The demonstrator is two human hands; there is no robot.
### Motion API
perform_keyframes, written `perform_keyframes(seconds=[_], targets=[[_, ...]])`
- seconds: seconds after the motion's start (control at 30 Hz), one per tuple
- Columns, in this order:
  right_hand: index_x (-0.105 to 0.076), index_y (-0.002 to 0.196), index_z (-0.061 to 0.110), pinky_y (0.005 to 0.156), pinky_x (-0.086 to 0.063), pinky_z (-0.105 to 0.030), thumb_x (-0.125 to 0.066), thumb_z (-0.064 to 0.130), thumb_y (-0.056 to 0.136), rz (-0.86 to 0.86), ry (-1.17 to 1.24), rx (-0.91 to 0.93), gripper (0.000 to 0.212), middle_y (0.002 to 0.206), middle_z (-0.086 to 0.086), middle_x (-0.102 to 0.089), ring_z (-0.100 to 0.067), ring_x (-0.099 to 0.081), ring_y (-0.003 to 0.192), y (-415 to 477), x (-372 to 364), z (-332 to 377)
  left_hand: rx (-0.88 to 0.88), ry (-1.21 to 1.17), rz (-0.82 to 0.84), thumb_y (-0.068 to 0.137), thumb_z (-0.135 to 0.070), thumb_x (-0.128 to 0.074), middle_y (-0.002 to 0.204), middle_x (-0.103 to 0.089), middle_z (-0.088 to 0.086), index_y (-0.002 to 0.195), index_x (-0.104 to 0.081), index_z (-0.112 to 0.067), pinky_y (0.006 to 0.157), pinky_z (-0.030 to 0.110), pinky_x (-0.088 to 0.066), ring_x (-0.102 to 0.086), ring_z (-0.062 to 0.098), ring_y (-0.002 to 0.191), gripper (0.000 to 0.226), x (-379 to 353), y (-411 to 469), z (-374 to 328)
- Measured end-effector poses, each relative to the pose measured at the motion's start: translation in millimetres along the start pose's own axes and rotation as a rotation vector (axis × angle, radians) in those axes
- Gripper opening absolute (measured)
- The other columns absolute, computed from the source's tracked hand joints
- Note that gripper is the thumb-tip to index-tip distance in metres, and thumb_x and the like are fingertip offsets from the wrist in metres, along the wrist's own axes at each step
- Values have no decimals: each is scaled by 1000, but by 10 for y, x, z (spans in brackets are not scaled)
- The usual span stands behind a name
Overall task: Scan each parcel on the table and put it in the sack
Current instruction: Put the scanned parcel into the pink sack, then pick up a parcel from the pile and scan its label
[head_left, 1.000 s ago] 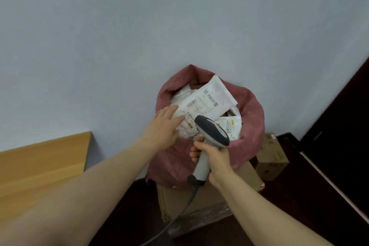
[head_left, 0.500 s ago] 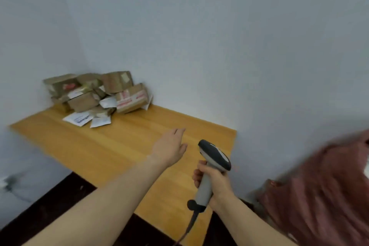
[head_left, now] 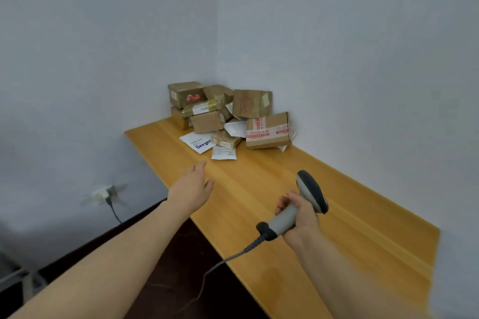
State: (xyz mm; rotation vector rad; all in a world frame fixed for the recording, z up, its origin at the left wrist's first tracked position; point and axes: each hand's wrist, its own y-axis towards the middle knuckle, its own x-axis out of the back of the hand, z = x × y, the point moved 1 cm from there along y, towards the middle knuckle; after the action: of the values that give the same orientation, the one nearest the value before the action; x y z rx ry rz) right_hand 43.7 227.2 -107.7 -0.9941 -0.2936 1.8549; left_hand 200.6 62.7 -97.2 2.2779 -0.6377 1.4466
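Note:
A heap of parcels (head_left: 228,116) lies in the far corner of the wooden table (head_left: 324,215): several brown cardboard boxes, with white mailer bags (head_left: 199,143) at the front. My left hand (head_left: 193,184) hovers empty over the table's left edge, fingers stretched toward the heap, a short way from it. My right hand (head_left: 298,217) grips the handle of a grey barcode scanner (head_left: 309,194), whose dark head points up and away. The scanner's cable (head_left: 228,259) hangs off the table edge. The sack is out of view.
Pale walls meet in a corner right behind the heap. A wall socket (head_left: 103,193) with a plugged-in lead sits low on the left wall. Dark floor (head_left: 168,267) lies below the table's left edge.
My view has swung left from the red sack to the table, and the sack has left the frame. My left hand has let go of the parcel in the sack and now reaches toward the heap.

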Motion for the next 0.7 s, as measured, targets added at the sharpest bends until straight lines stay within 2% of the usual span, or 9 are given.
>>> perform_keyframes(seconds=[0.3,0.47,0.63,0.7], targets=[[-58,79,7,57,-45,-30,-66,6,85,9,116,-149,11,66,-6,-59,-17,-54,58,1425,-1225,-155,67,163,86,98,-41,-44,142,-44,4,149,-21,-19,92,35,-48,-50,20,123,61,16,1504,660],[-58,78,7,58,-47,-30,-67,4,82,14,80,-170,11,65,-6,-59,-17,-55,60,1891,-1885,-156,98,151,88,98,-35,-46,142,-45,5,148,-25,-16,92,33,-46,-49,21,124,58,108,2263,967],[-58,77,7,61,-47,-29,-65,5,86,7,86,-183,12,68,-5,-58,-16,-55,63,2285,-2397,-232,222,-49,8,97,-27,-48,124,-60,5,138,-45,-13,85,32,-47,-57,23,112,44,74,3029,1345],[-59,77,7,62,-47,-28,-65,5,85,-20,99,-188,11,69,-5,-59,-15,-55,63,2417,-2576,-294,260,-141,10,96,-23,-48,112,-63,7,121,-59,-14,76,29,-43,-59,25,102,29,10,3369,1516]])
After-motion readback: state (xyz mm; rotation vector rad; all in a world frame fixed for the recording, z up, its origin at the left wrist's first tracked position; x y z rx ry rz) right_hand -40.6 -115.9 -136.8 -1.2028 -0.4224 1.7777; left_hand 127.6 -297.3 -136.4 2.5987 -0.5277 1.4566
